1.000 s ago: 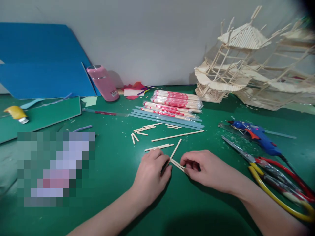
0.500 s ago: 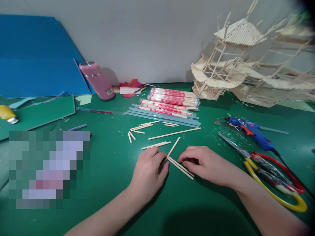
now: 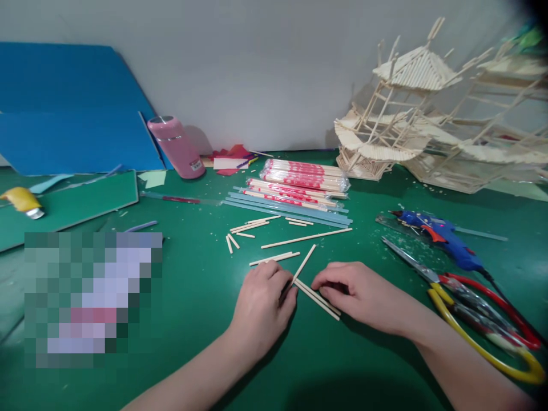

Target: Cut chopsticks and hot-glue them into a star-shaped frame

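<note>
My left hand [image 3: 262, 299] rests on the green mat [image 3: 197, 297] with fingers curled, pinching the near end of a thin wooden stick [image 3: 304, 264] that slants up to the right. A pair of sticks [image 3: 319, 298] lies flat and meets that stick at my left fingertips, forming a V. My right hand [image 3: 359, 294] is closed over that pair with its fingertips pressing on them. Several loose cut sticks [image 3: 274, 258] lie just beyond both hands.
Packs of wrapped chopsticks [image 3: 305, 176] sit on blue strips behind the loose sticks. A blue glue gun [image 3: 443, 240], scissors [image 3: 417, 264] and red and yellow handled pliers [image 3: 492, 334] lie at right. A stick-built model [image 3: 411, 120] stands back right, a pink bottle [image 3: 176, 147] back left.
The pair of sticks under my right hand has slid out so more of it shows toward the near right. My hands stay almost in place; the view shifted slightly.
</note>
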Demonstrator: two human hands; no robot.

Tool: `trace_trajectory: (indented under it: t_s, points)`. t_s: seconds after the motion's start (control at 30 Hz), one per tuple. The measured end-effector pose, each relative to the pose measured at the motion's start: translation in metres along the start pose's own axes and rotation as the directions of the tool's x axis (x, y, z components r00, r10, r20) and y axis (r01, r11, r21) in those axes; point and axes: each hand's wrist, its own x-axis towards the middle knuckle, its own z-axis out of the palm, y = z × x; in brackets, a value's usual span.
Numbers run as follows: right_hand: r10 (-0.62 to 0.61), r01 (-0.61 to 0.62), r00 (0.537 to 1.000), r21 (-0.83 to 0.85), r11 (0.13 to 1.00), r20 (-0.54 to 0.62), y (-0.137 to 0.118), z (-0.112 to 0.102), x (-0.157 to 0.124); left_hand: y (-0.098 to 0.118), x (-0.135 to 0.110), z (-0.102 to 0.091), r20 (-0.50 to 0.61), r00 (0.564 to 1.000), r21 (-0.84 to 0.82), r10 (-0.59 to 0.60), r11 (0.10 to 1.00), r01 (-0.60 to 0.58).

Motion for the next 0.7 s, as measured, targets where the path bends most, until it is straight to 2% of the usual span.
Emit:
trace_trajectory:
  t_s: [0.3,0.7]
  points:
    - [0.056,-0.068,0.995,-0.160,0.985,-0.080,-0.004,0.012,0.001,0.001,-0.002,-0.002,0.014,1.000,-0.009,-0.014,1.000,0.014]
    - [0.040,-0.049,0.998,-0.193,0.980,-0.052,-0.005,0.011,0.001,0.001,-0.004,-0.002,0.023,0.999,-0.022,-0.028,0.999,0.029]
